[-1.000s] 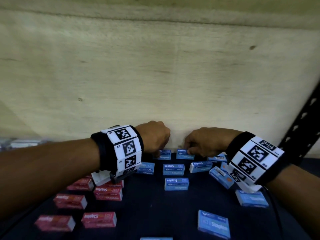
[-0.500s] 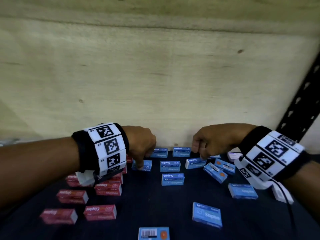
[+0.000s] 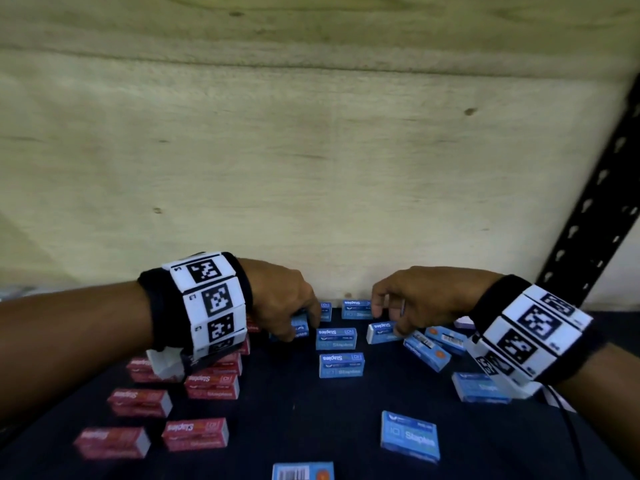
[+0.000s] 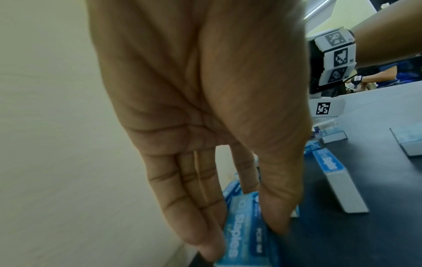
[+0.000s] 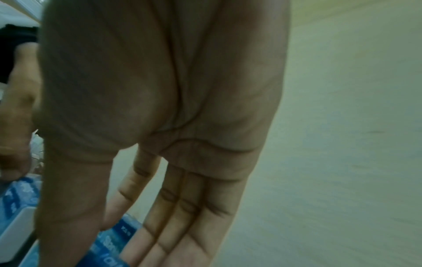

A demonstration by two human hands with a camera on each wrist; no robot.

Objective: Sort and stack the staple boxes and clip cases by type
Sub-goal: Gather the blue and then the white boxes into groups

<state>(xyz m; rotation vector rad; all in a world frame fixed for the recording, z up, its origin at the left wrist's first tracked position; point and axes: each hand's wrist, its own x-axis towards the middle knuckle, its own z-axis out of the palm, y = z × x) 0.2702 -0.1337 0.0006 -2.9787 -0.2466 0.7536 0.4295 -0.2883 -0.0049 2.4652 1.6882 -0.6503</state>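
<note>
Blue staple boxes lie scattered over the middle and right of the dark shelf [image 3: 294,407]; red staple boxes [image 3: 212,386] lie at the left. My left hand [image 3: 298,328] reaches down behind the red ones. In the left wrist view its thumb and fingers [image 4: 205,234] pinch a blue staple box [image 4: 242,225] from both sides. My right hand [image 3: 388,322] is lowered on another blue box [image 3: 379,336] in the second row. The right wrist view has that box [image 5: 109,242] between thumb and fingers. Two back-row blue boxes [image 3: 356,309] stand against the wall.
A plywood wall [image 3: 311,168] closes the back of the shelf, and a black perforated upright [image 3: 588,220] rises at the right. Loose blue boxes [image 3: 341,364] [image 3: 409,435] lie between and in front of my hands. A pale case [image 3: 464,322] sits far right.
Both hands have drawn back from the two boxes against the wall. Each has come down on a blue box in the second row.
</note>
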